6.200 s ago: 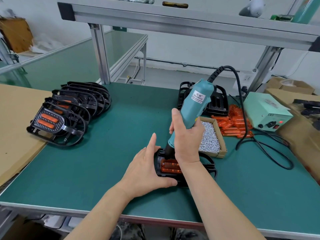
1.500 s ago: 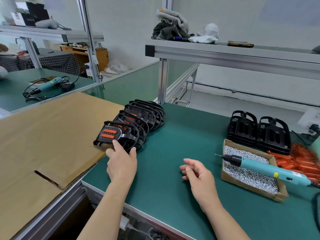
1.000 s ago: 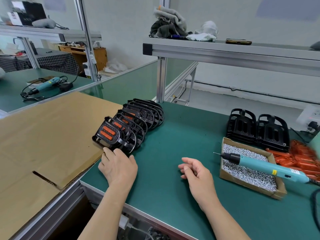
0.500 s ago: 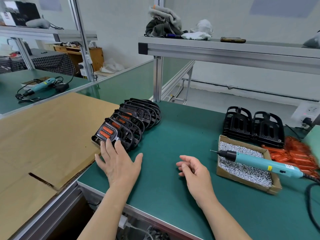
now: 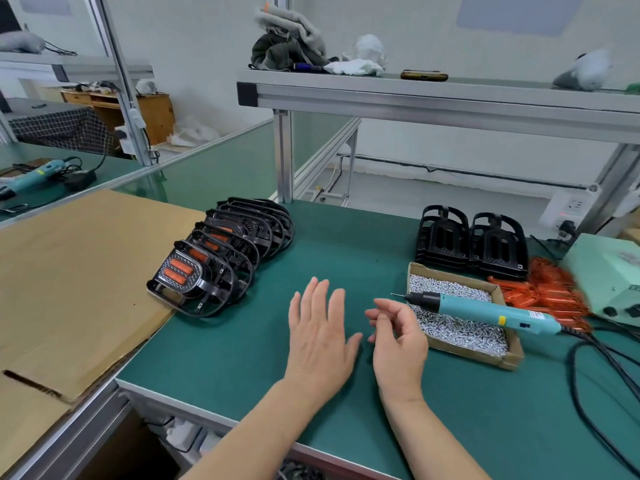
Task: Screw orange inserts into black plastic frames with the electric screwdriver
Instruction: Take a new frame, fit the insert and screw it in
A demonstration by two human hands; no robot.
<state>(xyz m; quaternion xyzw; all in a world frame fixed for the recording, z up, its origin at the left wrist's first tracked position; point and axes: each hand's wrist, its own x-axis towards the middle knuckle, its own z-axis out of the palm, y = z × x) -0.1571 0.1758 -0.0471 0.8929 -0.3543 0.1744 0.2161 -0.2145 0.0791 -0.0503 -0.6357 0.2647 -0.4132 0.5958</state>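
A row of black frames with orange inserts (image 5: 207,268) leans along the left of the green table. Two bare black frames (image 5: 471,242) stand at the back right, and loose orange inserts (image 5: 547,299) are heaped beside them. The teal electric screwdriver (image 5: 485,311) lies across a cardboard box of screws (image 5: 460,329). My left hand (image 5: 320,336) hovers over the mat at the table's middle, fingers straight, holding nothing. My right hand (image 5: 398,336) is just right of it, fingers loosely curled and empty, a short way left of the screwdriver tip.
A pale green power unit (image 5: 609,275) with a black cable (image 5: 595,375) sits at the right edge. Brown cardboard (image 5: 69,282) covers the bench to the left. An aluminium shelf (image 5: 415,95) with cloths spans overhead. A second screwdriver (image 5: 31,176) lies on the far left table.
My left hand has let go of the front finished frame and moved right to the table's middle. My right hand has stayed put. The view has swung right.
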